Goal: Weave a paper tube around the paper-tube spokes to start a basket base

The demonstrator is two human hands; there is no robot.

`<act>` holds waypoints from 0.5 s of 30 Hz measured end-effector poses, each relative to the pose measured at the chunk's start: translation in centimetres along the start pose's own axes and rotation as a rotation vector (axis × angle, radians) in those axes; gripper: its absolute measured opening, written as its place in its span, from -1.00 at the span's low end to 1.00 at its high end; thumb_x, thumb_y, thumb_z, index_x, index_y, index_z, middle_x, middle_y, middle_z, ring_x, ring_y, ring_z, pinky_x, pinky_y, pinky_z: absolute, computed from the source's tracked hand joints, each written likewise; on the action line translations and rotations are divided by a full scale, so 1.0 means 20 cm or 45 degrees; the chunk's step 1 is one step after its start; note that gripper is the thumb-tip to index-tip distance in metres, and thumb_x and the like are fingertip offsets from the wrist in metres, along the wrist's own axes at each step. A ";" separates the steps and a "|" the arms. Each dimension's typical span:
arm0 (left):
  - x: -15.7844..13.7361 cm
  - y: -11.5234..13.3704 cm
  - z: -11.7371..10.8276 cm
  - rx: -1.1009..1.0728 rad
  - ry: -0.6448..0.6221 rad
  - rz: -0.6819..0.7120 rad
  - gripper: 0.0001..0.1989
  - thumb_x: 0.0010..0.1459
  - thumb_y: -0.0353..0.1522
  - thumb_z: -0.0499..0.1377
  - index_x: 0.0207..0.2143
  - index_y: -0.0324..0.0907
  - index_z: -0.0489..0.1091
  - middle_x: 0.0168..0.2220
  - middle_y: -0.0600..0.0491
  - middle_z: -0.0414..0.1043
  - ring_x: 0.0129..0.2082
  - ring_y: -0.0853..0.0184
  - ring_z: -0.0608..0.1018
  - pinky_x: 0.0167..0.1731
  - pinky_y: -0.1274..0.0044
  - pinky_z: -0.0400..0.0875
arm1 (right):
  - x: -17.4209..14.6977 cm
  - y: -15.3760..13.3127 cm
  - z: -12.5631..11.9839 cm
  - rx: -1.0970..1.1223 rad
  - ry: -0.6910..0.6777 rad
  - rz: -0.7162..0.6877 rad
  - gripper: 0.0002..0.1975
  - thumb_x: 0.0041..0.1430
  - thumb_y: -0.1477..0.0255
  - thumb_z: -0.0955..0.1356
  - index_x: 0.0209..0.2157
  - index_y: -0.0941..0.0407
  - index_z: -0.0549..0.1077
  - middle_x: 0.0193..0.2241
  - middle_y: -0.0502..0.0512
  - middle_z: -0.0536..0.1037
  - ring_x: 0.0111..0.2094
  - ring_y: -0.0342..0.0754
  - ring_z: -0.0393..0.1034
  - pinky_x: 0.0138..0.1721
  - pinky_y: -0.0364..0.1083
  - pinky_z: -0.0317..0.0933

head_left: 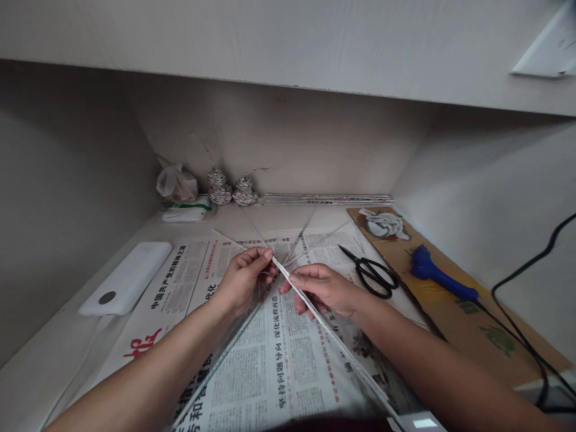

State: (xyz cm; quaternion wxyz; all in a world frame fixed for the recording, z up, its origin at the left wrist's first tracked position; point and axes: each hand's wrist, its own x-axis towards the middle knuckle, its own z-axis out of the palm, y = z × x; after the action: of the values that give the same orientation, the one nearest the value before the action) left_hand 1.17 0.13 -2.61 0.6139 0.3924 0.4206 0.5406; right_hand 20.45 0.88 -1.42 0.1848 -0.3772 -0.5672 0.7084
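Observation:
Long thin rolled-paper sticks [333, 333] cross one another between my hands and fan out toward the back and front. My left hand [249, 276] is closed, its thumb and fingers pinching the sticks near the crossing. Just to the right, my right hand [321, 288] grips a pale stick between thumb and fingers, with the other fingers curled below it. That stick slants down toward the lower right. Another stick runs to the lower left under my left forearm. The exact crossing is partly hidden by my fingers.
Newspaper [252, 366] covers the surface. Black scissors [371, 273] and a blue glue gun [441, 276] on cardboard [468, 324] lie right, with a crumpled cloth [384, 225]. Left is a white power bank [128, 279]; behind, woven gourd shapes [245, 192], a plastic bag [177, 183] and paper sticks [324, 199].

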 end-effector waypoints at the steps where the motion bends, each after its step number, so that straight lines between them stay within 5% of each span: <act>1: 0.00 0.00 0.00 -0.010 0.002 -0.008 -0.77 0.06 -0.24 0.28 -0.42 -0.25 0.42 -0.55 0.08 0.39 -0.59 0.50 0.41 -0.58 0.67 0.31 | 0.00 0.00 0.00 0.004 0.003 0.006 -0.59 0.17 0.09 0.32 -0.26 0.17 0.50 -0.61 0.00 0.50 -0.71 -0.26 0.29 -0.76 -0.29 -0.08; 8: 0.03 0.00 -0.01 -0.046 0.074 -0.056 -0.60 0.10 -0.07 0.19 -0.34 -0.27 0.45 -0.44 -0.03 0.48 -0.55 0.40 0.48 -0.61 0.60 0.35 | 0.01 0.01 -0.02 -0.020 0.079 0.000 -0.60 0.15 0.09 0.33 -0.27 0.17 0.50 -0.62 -0.01 0.49 -0.72 -0.27 0.27 -0.76 -0.30 -0.06; 15: 0.02 -0.01 -0.02 0.152 0.006 -0.025 -0.72 -0.02 -0.21 0.33 -0.47 -0.26 0.42 -0.58 0.05 0.43 -0.63 0.48 0.40 -0.62 0.64 0.25 | 0.00 0.00 0.00 -0.125 0.025 0.033 -0.60 0.16 0.09 0.33 -0.25 0.16 0.48 -0.59 -0.02 0.50 -0.72 -0.27 0.29 -0.76 -0.29 -0.02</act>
State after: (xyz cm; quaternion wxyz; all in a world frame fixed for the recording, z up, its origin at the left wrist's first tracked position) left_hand 0.85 0.55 -2.91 0.5937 0.4228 0.4573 0.5096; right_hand 20.50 0.98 -1.34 0.1625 -0.4000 -0.5947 0.6782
